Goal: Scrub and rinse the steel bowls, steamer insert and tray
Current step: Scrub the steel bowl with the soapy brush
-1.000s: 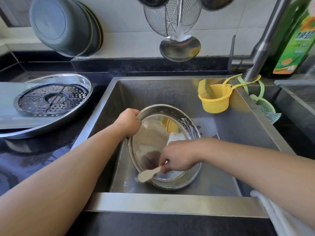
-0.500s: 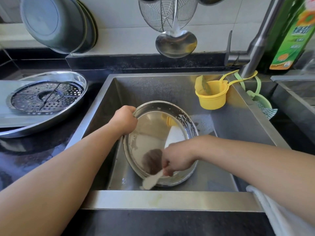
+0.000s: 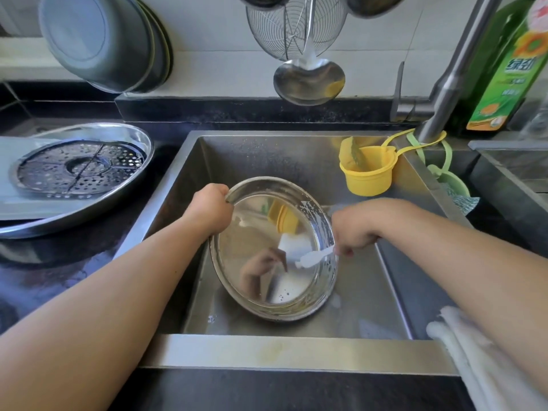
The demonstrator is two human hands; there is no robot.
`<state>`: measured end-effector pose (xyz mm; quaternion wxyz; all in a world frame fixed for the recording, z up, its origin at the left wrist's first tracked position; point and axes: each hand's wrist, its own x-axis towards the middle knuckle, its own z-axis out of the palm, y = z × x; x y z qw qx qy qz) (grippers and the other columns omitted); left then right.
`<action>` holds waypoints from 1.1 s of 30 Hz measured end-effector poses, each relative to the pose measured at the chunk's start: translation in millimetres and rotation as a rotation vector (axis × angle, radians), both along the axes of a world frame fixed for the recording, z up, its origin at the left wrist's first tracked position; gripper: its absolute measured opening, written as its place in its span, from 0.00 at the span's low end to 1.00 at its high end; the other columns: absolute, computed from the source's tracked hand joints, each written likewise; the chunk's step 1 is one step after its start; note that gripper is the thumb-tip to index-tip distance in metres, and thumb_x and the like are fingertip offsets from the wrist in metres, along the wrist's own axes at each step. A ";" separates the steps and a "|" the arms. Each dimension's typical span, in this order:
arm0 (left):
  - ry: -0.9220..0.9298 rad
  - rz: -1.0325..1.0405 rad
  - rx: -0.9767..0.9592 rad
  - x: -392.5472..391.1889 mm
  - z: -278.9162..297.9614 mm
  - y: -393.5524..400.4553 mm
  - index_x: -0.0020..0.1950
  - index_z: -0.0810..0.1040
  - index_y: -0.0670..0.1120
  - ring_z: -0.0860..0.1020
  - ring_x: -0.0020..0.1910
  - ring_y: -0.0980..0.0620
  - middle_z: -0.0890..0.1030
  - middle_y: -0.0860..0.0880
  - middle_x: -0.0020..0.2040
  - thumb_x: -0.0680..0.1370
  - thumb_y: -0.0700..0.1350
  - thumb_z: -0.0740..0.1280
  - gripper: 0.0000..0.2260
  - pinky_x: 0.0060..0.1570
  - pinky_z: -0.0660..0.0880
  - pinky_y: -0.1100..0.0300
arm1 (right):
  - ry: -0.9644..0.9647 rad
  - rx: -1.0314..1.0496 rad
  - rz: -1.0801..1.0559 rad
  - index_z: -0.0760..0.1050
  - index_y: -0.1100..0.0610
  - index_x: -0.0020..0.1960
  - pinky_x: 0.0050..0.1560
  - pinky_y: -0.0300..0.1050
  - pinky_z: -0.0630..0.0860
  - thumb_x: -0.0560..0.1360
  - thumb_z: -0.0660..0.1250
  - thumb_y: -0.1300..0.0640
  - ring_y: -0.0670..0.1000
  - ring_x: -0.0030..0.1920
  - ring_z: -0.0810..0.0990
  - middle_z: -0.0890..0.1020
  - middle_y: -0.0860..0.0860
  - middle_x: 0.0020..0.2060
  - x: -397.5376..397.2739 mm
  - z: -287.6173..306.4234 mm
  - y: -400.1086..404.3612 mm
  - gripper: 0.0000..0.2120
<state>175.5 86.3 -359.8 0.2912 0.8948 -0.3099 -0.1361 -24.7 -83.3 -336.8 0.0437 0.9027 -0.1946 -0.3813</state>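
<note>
A shallow steel bowl (image 3: pixel 261 280) stands tilted on its edge inside the sink (image 3: pixel 267 149), soap suds along its right rim. My left hand (image 3: pixel 210 210) grips the bowl's upper left rim. My right hand (image 3: pixel 354 229) holds a white scrub brush (image 3: pixel 312 258) whose head lies against the bowl's right inner wall. On the counter at the left, the perforated steamer insert (image 3: pixel 78 169) lies in a round steel tray (image 3: pixel 136 137). More steel bowls (image 3: pixel 100 40) lean against the wall at the back left.
A yellow cup (image 3: pixel 367 176) and a green scrubber holder (image 3: pixel 453 185) hang from the faucet (image 3: pixel 456 69) at the sink's right corner. A green detergent bottle (image 3: pixel 510 72) stands behind. A ladle (image 3: pixel 308 80) and wire skimmer hang above. A white cloth (image 3: pixel 474 357) lies front right.
My right hand has swept the brush from the bowl's lower left part up to its right rim. The bowl has tipped slightly; my left hand keeps its hold.
</note>
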 end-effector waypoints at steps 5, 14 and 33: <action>0.108 -0.001 -0.038 -4.7 4.1 -2.3 0.49 0.80 0.42 0.83 0.46 0.41 0.83 0.41 0.46 0.83 0.44 0.67 0.06 0.44 0.80 0.51 | -0.278 0.315 -0.203 0.81 0.53 0.42 0.46 0.50 0.80 0.84 0.57 0.47 0.61 0.42 0.83 0.84 0.58 0.44 2.6 -30.7 14.5 0.20; 0.281 -0.167 -0.026 -20.2 3.3 -4.6 0.55 0.81 0.50 0.84 0.50 0.39 0.85 0.39 0.51 0.84 0.52 0.63 0.09 0.55 0.82 0.39 | -0.346 0.577 -0.181 0.80 0.57 0.47 0.39 0.43 0.72 0.84 0.59 0.53 0.53 0.37 0.75 0.77 0.46 0.35 13.2 -43.3 64.6 0.14; 0.387 -0.186 -0.130 -28.9 -0.4 -5.3 0.55 0.85 0.54 0.85 0.49 0.43 0.86 0.40 0.51 0.86 0.50 0.61 0.12 0.58 0.80 0.40 | -0.320 0.553 -0.231 0.81 0.60 0.47 0.27 0.43 0.71 0.83 0.60 0.49 0.55 0.29 0.72 0.77 0.56 0.33 17.5 -45.6 62.5 0.18</action>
